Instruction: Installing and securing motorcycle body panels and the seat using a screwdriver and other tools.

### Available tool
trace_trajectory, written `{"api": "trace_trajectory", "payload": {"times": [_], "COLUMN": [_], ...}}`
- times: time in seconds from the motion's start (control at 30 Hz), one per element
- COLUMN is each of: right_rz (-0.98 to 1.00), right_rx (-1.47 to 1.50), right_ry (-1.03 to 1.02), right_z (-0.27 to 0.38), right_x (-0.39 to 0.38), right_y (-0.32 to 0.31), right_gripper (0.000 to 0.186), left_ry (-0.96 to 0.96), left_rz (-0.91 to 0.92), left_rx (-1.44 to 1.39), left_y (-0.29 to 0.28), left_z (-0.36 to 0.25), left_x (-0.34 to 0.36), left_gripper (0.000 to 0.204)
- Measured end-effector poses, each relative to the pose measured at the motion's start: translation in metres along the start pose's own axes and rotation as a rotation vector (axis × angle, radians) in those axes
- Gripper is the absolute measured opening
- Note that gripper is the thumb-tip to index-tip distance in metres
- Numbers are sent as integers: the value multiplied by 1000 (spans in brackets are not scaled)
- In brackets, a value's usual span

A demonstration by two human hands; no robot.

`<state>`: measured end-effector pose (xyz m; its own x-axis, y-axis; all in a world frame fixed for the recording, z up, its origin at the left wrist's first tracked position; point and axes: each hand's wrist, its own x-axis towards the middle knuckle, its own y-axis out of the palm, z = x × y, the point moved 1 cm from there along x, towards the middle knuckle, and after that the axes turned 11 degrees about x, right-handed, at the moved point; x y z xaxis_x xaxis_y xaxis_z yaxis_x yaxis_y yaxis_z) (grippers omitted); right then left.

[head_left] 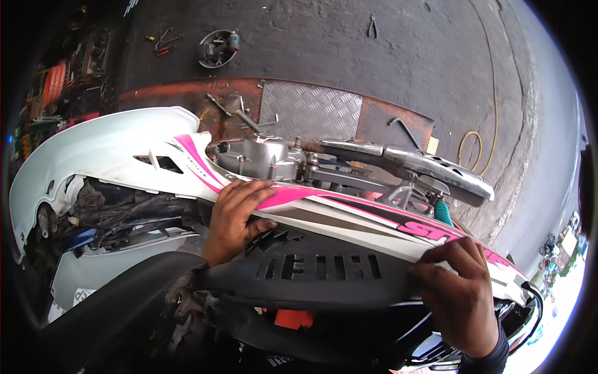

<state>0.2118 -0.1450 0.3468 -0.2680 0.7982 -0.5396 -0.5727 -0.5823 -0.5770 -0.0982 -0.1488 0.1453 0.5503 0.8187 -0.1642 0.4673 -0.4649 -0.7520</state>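
A long white side panel with pink and grey stripes lies along a partly opened motorcycle. My left hand is closed on its edge near the front, fingers over the top and thumb underneath. Further back, to the right, my right hand is closed around the panel's lower edge; its fingertips are partly hidden. Between my hands runs a black slotted plastic cover, below the panel. Beyond the panel show the grey engine and the silver exhaust muffler.
A white front shield curves away at left. Past the motorcycle are a metal tread plate, an L-shaped wrench, a round tray with parts, and pliers on the floor. A yellow hose lies at right.
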Motion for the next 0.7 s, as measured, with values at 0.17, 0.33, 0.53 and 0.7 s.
{"api": "trace_trajectory", "payload": {"times": [0.17,0.33,0.53,0.7], "right_rz": [7,-192,184,206], "right_rx": [46,388,237,-10], "right_ry": [-11,35,-391,-273], "right_z": [-13,-46,-49,-35], "right_x": [-5,-3,-18,-33], "right_y": [-4,-28,-41,-40], "right_gripper": [18,14,17,18], "left_ry": [-84,-222,-132,-178], "left_rz": [16,-136,-378,3], "left_rx": [-51,-78,-211,-1009], "left_y": [4,7,23,29], "left_z": [0,-5,-3,50], "left_x": [4,3,-18,-17], "left_gripper": [66,51,14,25]}}
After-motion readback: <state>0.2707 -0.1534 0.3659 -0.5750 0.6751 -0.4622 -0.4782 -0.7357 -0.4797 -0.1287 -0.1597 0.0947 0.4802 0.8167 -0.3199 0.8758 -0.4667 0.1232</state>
